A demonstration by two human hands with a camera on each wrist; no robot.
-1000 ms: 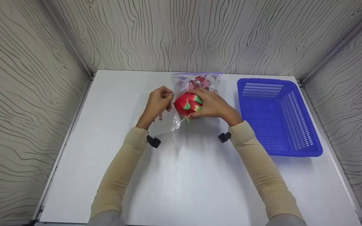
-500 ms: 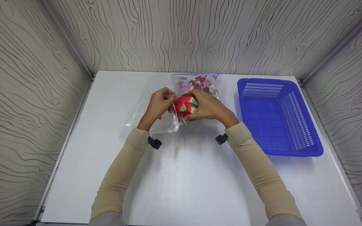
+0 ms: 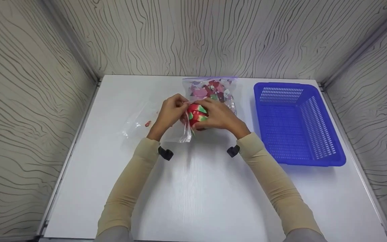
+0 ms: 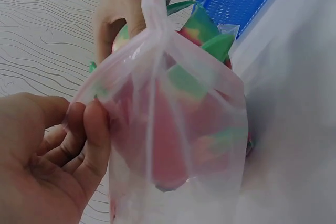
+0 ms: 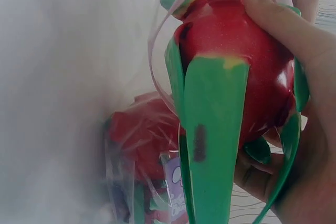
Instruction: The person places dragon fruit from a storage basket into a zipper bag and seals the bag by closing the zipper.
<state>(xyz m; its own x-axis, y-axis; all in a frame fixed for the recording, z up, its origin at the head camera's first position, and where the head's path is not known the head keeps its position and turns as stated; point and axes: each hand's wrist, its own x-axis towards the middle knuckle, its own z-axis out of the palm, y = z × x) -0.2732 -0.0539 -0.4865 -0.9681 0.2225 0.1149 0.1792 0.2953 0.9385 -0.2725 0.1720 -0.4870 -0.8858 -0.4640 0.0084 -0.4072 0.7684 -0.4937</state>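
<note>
My left hand (image 3: 170, 112) pinches the mouth edge of a clear plastic zip bag (image 3: 176, 134); in the left wrist view its fingers (image 4: 94, 140) curl at the bag's pinkish rim. A red dragon fruit (image 5: 226, 35) with green leaf-like scales, glossy like a model, is gripped from its right side by my right hand (image 3: 218, 116). Much of the fruit shows through the bag's film (image 4: 173, 203) in the left wrist view, so it sits in the mouth. Its long green scales point back out. Small reddish bits (image 3: 148, 123) show in the bag's left end.
Behind the hands lies a second zip bag (image 3: 213, 89) filled with red, pink and white pieces, with a purple seal. A blue perforated basket (image 3: 289, 111) stands on the right of the white table (image 3: 193, 188). Patterned panels (image 3: 193, 37) wall the table at back and sides.
My right hand has moved left with the dragon fruit, deeper into the bag's mouth. The bag's far end has spread out to the left, past my left wrist. The left hand stays nearly in place.
</note>
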